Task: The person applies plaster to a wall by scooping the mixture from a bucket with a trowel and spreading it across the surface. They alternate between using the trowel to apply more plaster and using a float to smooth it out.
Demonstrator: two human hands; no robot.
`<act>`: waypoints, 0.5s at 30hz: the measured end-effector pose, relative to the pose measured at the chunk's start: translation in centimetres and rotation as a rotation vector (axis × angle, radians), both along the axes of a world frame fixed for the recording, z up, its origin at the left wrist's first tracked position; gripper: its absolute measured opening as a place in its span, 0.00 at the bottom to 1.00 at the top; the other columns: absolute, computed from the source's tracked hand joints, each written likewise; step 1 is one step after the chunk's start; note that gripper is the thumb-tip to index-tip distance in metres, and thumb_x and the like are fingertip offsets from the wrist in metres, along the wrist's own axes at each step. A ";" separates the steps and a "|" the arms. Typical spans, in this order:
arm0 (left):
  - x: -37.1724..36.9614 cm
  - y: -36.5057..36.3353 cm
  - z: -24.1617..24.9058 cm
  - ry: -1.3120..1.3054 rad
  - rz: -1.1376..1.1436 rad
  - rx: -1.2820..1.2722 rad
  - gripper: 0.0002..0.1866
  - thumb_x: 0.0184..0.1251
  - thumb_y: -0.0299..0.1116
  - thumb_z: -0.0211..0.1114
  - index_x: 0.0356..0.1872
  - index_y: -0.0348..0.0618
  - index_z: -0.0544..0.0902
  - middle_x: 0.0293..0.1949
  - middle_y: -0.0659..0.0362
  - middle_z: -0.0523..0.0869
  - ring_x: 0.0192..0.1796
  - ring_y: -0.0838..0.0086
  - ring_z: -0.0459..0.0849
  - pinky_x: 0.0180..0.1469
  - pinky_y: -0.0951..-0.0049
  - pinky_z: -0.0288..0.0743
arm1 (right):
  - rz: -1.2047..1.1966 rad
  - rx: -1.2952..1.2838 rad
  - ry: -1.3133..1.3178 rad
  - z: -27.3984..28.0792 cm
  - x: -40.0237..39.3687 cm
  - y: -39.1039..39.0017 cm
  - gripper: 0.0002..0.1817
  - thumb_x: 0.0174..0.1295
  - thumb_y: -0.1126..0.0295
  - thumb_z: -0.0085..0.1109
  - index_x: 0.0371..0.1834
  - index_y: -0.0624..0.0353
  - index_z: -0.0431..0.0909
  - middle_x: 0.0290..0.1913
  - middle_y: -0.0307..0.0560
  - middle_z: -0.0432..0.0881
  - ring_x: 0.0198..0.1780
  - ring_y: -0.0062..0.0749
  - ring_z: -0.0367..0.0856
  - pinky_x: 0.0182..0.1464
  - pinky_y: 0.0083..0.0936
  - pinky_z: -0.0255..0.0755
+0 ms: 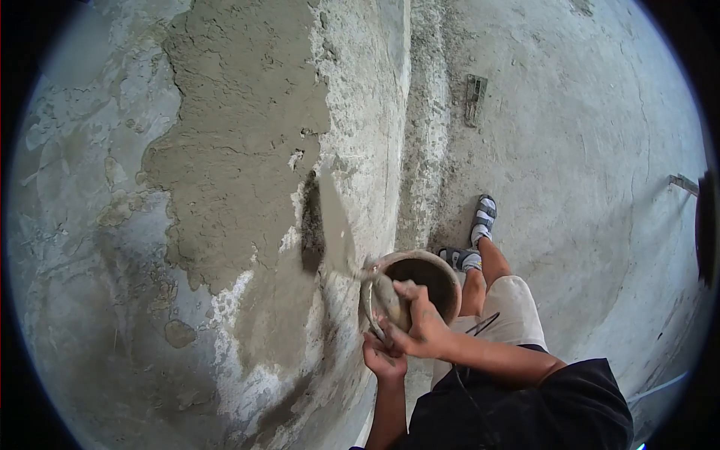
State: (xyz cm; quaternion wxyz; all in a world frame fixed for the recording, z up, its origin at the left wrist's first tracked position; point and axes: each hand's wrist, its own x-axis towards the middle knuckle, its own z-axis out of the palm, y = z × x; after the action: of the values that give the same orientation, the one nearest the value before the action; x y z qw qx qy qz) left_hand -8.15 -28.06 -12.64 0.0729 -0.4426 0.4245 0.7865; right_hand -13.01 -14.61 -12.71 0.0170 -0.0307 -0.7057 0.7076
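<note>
My right hand point(424, 322) is closed round the handle of a trowel, over the near side of a round bucket point(448, 274). The trowel's long pale blade point(337, 225) points up and left, slightly blurred, in front of the wall. Below and left of it, my left hand point(384, 358) is closed on the bucket's near edge, its fingers partly hidden. The bucket is held close to the wall, and its inside looks dark. Wet grey plaster point(240, 135) covers a large patch of the rough wall point(112, 285). Both hands are smeared with grey.
A narrow, dirty tool point(475, 100) lies on the concrete floor point(570, 150), near the rubble strip point(427, 135) along the wall's foot. My sandalled feet point(484, 217) stand below the bucket. Another object point(683, 184) juts in at the far right. A thin cord hangs by my shirt.
</note>
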 end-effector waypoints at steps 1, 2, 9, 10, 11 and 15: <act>0.0 0.0 0.3 -0.032 -0.024 -0.023 0.26 0.72 0.53 0.48 0.56 0.40 0.73 0.25 0.65 0.73 0.17 0.81 0.61 0.19 0.81 0.52 | -0.052 -0.014 0.021 0.5 -1.2 0.6 0.38 0.58 0.69 0.64 0.64 0.75 0.52 0.52 0.72 0.71 0.53 0.64 0.76 0.54 0.40 0.72; 0.0 0.0 0.3 -0.032 -0.026 -0.021 0.26 0.72 0.53 0.48 0.56 0.40 0.73 0.25 0.65 0.73 0.17 0.81 0.61 0.19 0.81 0.52 | -0.053 -0.012 0.020 0.7 -2.4 0.9 0.38 0.58 0.69 0.64 0.64 0.75 0.52 0.52 0.72 0.71 0.53 0.64 0.76 0.54 0.40 0.72; 0.1 -0.3 0.0 -0.009 -0.139 -0.011 0.23 0.71 0.55 0.46 0.44 0.44 0.74 0.21 0.65 0.65 0.15 0.79 0.57 0.18 0.78 0.50 | 0.176 0.006 -0.197 0.9 -4.7 0.4 0.37 0.60 0.66 0.64 0.63 0.78 0.52 0.52 0.75 0.70 0.56 0.67 0.75 0.57 0.41 0.72; 0.1 -0.2 -0.1 0.000 -0.118 -0.001 0.23 0.71 0.55 0.46 0.44 0.44 0.74 0.21 0.65 0.65 0.15 0.79 0.57 0.18 0.78 0.51 | 0.179 0.007 -0.201 0.5 -3.6 0.3 0.37 0.60 0.66 0.64 0.63 0.78 0.52 0.52 0.75 0.70 0.56 0.67 0.75 0.57 0.41 0.72; -0.1 0.1 0.0 -0.002 -0.115 0.001 0.23 0.71 0.55 0.46 0.44 0.44 0.74 0.21 0.65 0.65 0.15 0.79 0.57 0.18 0.78 0.51 | 0.172 0.023 -0.190 -0.1 -2.3 0.3 0.37 0.60 0.66 0.64 0.62 0.78 0.53 0.52 0.75 0.71 0.55 0.67 0.75 0.56 0.41 0.72; -0.6 0.5 0.2 -0.007 -0.148 -0.005 0.27 0.72 0.52 0.48 0.57 0.39 0.72 0.21 0.66 0.65 0.16 0.81 0.57 0.20 0.79 0.51 | 0.201 -0.001 -0.322 -0.6 0.9 3.9 0.37 0.58 0.68 0.65 0.63 0.76 0.55 0.58 0.72 0.67 0.63 0.64 0.69 0.63 0.43 0.64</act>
State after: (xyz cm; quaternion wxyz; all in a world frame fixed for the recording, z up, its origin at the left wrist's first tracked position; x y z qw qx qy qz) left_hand -8.75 -27.52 -12.43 0.1315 -0.4129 0.4577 0.7764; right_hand -12.10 -10.69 -13.33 -0.1669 -0.0726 -0.6983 0.6922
